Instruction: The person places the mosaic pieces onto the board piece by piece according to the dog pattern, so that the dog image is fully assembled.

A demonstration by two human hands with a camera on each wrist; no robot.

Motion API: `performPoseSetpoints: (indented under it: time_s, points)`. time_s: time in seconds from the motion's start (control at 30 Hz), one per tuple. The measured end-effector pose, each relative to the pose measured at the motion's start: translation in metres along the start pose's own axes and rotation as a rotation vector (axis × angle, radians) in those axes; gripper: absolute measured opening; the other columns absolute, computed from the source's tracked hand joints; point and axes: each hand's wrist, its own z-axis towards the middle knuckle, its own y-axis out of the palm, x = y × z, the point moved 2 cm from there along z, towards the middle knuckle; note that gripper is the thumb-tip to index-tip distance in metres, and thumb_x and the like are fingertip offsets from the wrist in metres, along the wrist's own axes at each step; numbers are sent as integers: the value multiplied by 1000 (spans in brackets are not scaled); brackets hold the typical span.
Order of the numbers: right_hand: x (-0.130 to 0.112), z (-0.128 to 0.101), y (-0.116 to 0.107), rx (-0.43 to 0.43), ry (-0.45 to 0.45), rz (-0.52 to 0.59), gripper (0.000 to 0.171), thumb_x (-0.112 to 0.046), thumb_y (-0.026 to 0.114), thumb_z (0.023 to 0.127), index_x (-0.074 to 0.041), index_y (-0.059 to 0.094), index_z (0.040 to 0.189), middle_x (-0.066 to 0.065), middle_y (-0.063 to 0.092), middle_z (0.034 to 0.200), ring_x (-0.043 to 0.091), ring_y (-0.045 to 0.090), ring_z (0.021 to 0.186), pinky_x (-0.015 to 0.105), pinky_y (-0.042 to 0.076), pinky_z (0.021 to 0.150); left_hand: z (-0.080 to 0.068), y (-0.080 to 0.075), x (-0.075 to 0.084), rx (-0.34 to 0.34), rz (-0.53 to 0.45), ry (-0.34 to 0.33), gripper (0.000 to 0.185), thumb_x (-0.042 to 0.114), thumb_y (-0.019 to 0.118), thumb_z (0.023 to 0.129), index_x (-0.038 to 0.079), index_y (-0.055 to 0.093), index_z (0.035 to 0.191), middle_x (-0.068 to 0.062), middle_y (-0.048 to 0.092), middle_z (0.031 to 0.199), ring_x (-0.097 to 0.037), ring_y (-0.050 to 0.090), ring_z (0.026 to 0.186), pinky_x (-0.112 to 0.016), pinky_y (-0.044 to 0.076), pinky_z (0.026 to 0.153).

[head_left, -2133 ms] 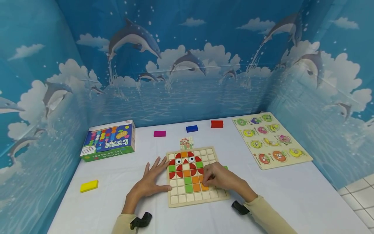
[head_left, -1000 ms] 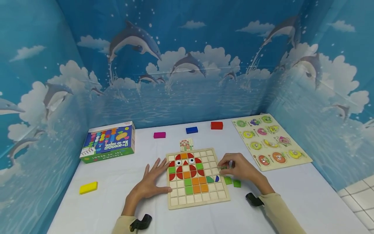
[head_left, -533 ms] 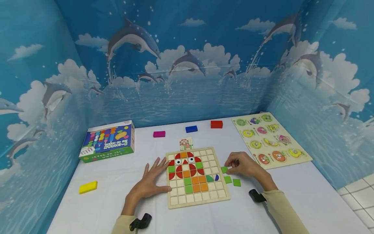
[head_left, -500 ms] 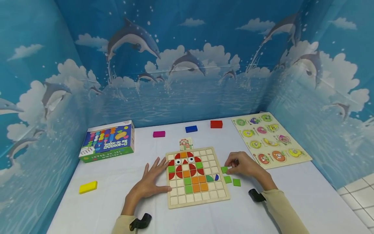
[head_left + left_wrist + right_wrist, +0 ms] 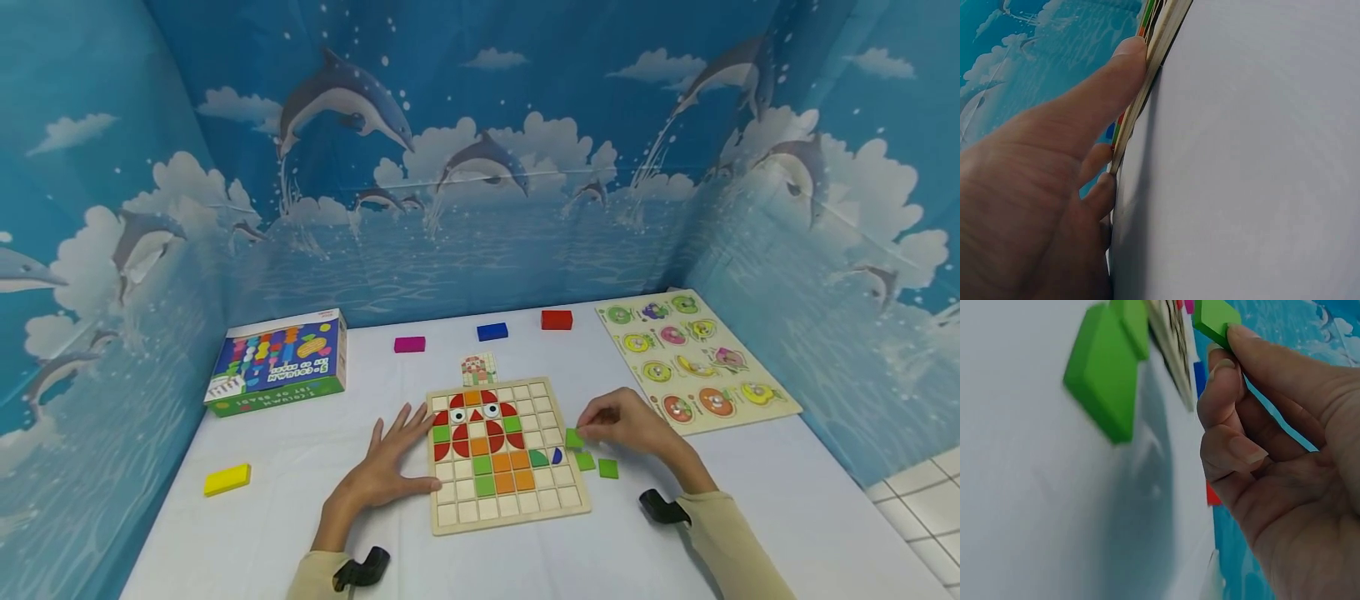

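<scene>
My right hand (image 5: 626, 423) pinches a green square tile (image 5: 573, 438) between thumb and fingers, just over the right edge of a wooden grid board (image 5: 510, 524). The right wrist view shows the tile (image 5: 1215, 319) held at the fingertips, off the tablecloth. Two more green tiles (image 5: 585, 461) (image 5: 608, 469) lie beside the board. Spread flat at the board's left side, my left hand (image 5: 382, 475) touches its edge with thumb and fingertips. Red, orange, green and eye-patterned pieces form a figure on the grid. A green quarter-round piece (image 5: 538, 457) and a blue curved piece (image 5: 557, 456) sit to its right.
A small picture card (image 5: 479, 368) lies behind the board. Farther back are magenta (image 5: 409, 344), blue (image 5: 492, 332) and red (image 5: 557, 320) blocks. A bead-set box (image 5: 277, 362) and a yellow block (image 5: 227, 479) are left; a fruit puzzle board (image 5: 693, 362) is right.
My right hand has moved from an orange piece on the board rightward to the green tiles, and now pinches one, slightly shifted toward the board. My left hand has stayed put.
</scene>
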Motion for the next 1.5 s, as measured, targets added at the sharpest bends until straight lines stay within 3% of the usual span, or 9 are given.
performPoseSetpoints:
  time_s: [0.2, 0.47, 0.73, 1.5]
  points:
    - [-16, 1, 13, -49, -30, 40, 4, -7, 85, 93, -8, 84, 97, 1, 80, 90, 12, 63, 70, 18, 54, 64, 0, 0, 0, 2, 1, 6, 107, 45, 93, 84, 24, 34, 171, 3, 17, 181, -29, -3, 169, -61, -15, 131]
    - [-25, 2, 36, -107, -45, -14, 6, -11, 86, 92, -16, 84, 90, -8, 75, 81, 7, 61, 68, 19, 55, 63, 3, 1, -2, -7, 2, 5, 107, 46, 92, 84, 25, 34, 171, 4, 16, 181, -28, -3, 169, -62, -16, 131]
    - [-34, 3, 49, -159, -67, -34, 5, -5, 85, 92, -7, 83, 88, -8, 74, 78, 3, 59, 67, 20, 56, 62, 2, 0, -1, -11, 8, 4, 108, 45, 93, 84, 23, 34, 171, 2, 17, 181, -30, -3, 169, -63, -15, 131]
    - [-42, 4, 55, -112, -98, -124, 16, -3, 89, 87, -15, 80, 84, -12, 72, 77, 2, 57, 68, 21, 55, 61, 1, 0, -3, -12, 16, -6, 108, 47, 92, 84, 25, 33, 171, 3, 16, 181, -29, -3, 169, -61, -15, 131]
